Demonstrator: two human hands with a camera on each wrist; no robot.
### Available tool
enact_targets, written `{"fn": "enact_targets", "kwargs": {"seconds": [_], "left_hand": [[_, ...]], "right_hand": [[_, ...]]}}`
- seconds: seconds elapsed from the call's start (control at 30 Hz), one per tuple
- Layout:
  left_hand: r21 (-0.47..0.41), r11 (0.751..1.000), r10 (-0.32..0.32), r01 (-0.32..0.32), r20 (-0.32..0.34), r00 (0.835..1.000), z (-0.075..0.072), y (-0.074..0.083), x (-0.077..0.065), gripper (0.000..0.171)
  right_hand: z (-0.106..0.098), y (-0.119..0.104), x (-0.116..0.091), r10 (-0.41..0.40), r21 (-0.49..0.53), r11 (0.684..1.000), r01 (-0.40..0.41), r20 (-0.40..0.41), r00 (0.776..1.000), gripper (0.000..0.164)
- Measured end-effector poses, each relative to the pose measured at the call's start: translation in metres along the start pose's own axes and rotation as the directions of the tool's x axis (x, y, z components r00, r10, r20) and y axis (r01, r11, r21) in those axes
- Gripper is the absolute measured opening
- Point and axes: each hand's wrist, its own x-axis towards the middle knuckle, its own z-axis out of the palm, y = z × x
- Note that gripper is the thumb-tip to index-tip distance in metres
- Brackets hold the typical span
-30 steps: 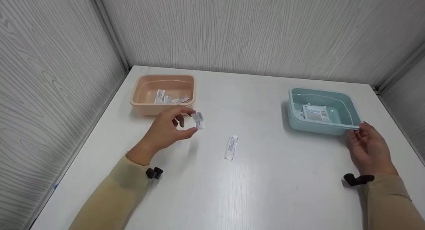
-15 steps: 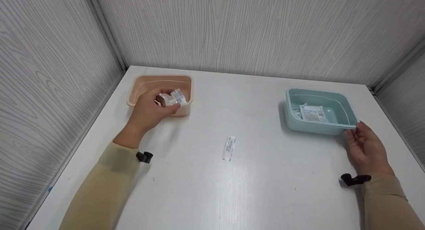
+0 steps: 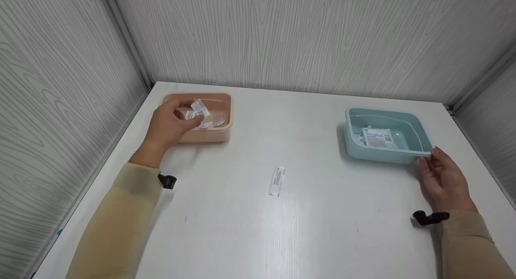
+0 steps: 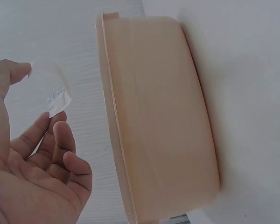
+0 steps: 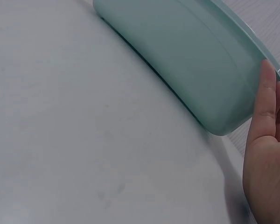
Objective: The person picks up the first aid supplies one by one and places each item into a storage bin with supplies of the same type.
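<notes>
My left hand (image 3: 167, 123) pinches a small white printed wrapper (image 3: 200, 108) between thumb and fingers, over the peach plastic bin (image 3: 206, 137). In the left wrist view the wrapper (image 4: 57, 99) looks partly see-through, and it is level with the rim of the bin (image 4: 154, 116). Several similar white wrappers (image 3: 213, 123) lie in that bin, partly hidden by the hand. At the right, my right hand (image 3: 447, 182) holds the near right corner of the teal plastic bin (image 3: 387, 155), thumb against its outer wall in the right wrist view. White printed packets (image 3: 378, 137) lie inside it.
A single narrow white printed wrapper (image 3: 277, 181) lies flat on the white table (image 3: 322, 222) between the two bins. Grey wood-grain panels (image 3: 282, 37) rise behind the table and along both sides.
My left hand has carried the wrapper left and away from me, from in front of the peach bin to over it. The right hand keeps its place on the teal bin's corner.
</notes>
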Motion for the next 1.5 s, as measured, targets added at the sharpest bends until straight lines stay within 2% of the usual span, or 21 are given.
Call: {"fn": "enact_targets", "kwargs": {"seconds": [0.4, 0.6, 0.8, 0.97, 1.23, 1.37, 1.5], "left_hand": [[0.038, 0.996, -0.083, 0.083, 0.023, 0.996, -0.007, -0.006, 0.013, 0.061], [0.051, 0.994, -0.098, 0.096, 0.031, 0.995, -0.004, -0.009, 0.018, 0.065], [0.046, 0.991, -0.130, 0.127, 0.066, 0.989, -0.001, -0.008, 0.022, 0.072], [0.040, 0.994, -0.110, 0.106, 0.101, 0.989, 0.000, -0.004, 0.025, 0.077], [0.073, 0.993, -0.101, 0.089, 0.191, 0.976, 0.001, -0.005, 0.027, 0.100], [0.074, 0.994, -0.095, 0.082, 0.191, 0.977, 0.003, -0.005, 0.026, 0.101], [0.053, 0.997, -0.058, 0.049, 0.174, 0.983, 0.006, -0.002, 0.024, 0.098]], "right_hand": [[-0.002, 0.004, 0.000, 0.006, -0.017, 1.000, -0.006, 0.016, 1.000, 0.017], [-0.004, 0.002, -0.001, 0.006, -0.014, 1.000, -0.006, -0.001, 1.000, 0.016], [-0.005, 0.003, -0.003, -0.003, -0.039, 0.999, 0.002, -0.017, 1.000, 0.016], [-0.004, 0.004, -0.005, -0.013, -0.044, 0.999, 0.013, -0.007, 1.000, 0.017], [-0.004, 0.005, -0.005, -0.009, -0.037, 0.999, 0.010, 0.024, 1.000, 0.022], [-0.005, 0.005, -0.005, -0.002, -0.042, 0.999, 0.003, 0.031, 1.000, 0.024], [-0.005, 0.004, -0.004, -0.010, -0.046, 0.999, 0.012, 0.045, 0.999, 0.024]]}}
